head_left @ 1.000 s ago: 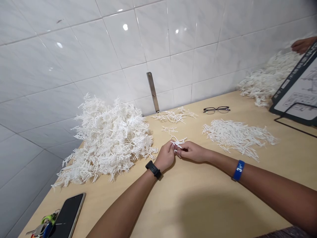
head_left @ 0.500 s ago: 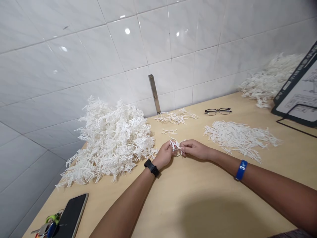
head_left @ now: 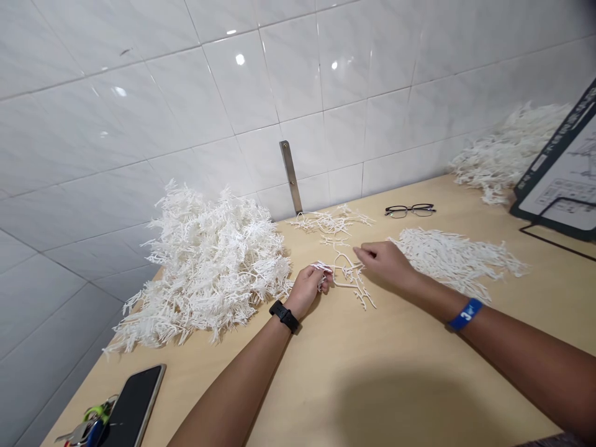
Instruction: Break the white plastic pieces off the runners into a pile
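Note:
My left hand (head_left: 313, 287), wearing a black wristband, is closed around a small bundle of thin white branched pieces (head_left: 321, 268) that stick out past the thumb. Just to its right, a larger spindly white branched strand (head_left: 350, 284) spreads over the table. My right hand (head_left: 384, 261), with a blue wristband, is curled with thumb and finger together at the far end of that strand; whether it grips anything is hidden. A big heap of white branched pieces (head_left: 218, 267) rises left of my left hand. A flatter pile of thin white pieces (head_left: 456, 257) lies beyond my right hand.
Loose white strands (head_left: 333, 220) lie by the tiled wall, near a metal bracket (head_left: 291, 177). Eyeglasses (head_left: 410, 211) sit at the back. Another white pile (head_left: 507, 152) stands behind a dark-framed board (head_left: 563, 167). A phone (head_left: 133, 406) and keys (head_left: 86, 428) are at the front left.
My right hand has moved away from my left hand, to the right and slightly back. The branched strand now shows spread between them. My left hand has stayed almost in place.

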The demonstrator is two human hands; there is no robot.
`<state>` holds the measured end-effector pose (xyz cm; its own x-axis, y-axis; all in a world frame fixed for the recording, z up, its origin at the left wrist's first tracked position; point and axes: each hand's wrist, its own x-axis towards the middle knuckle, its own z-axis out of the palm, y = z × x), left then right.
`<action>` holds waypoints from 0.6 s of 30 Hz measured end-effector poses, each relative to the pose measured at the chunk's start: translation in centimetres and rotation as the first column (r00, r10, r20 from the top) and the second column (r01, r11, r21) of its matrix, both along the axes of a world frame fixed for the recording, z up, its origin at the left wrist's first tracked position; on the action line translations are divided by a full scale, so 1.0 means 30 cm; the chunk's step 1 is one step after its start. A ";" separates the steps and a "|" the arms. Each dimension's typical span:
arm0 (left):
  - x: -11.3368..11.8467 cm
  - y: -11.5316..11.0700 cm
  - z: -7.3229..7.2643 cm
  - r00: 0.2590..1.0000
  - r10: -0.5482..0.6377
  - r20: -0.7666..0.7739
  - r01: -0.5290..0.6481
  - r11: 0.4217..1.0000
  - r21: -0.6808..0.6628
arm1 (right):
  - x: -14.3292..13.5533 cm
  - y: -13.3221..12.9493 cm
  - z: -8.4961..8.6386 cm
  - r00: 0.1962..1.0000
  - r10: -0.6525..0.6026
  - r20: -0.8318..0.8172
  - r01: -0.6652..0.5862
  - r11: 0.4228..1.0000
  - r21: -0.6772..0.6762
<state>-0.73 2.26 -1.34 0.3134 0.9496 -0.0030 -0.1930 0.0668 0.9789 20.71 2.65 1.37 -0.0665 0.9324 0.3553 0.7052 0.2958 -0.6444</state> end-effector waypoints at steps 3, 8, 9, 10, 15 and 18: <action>0.004 0.001 -0.003 1.000 -0.007 0.015 0.008 1.000 -0.017 | -0.080 -0.061 0.004 0.971 0.230 0.067 -0.232 0.972 0.029; 0.002 -0.006 0.006 1.000 -0.021 0.019 0.021 1.000 -0.014 | -0.135 -0.094 -0.009 0.906 0.405 0.123 -0.395 0.914 -0.095; 0.001 -0.008 0.009 0.999 -0.029 0.015 0.029 0.999 -0.017 | -0.136 -0.093 -0.013 0.909 0.402 0.108 -0.388 0.913 -0.126; 0.000 -0.011 0.013 0.999 -0.038 0.007 0.038 0.999 -0.023 | -0.136 -0.090 -0.016 0.915 0.393 0.090 -0.377 0.913 -0.155; -0.002 -0.022 0.023 0.994 -0.062 -0.085 0.065 0.998 0.028 | -0.138 -0.084 -0.021 0.951 0.306 0.039 -0.291 0.933 -0.212; -0.002 -0.020 0.016 0.984 -0.065 -0.169 0.083 0.991 0.103 | -0.144 -0.084 -0.025 0.963 0.267 0.042 -0.254 0.947 -0.196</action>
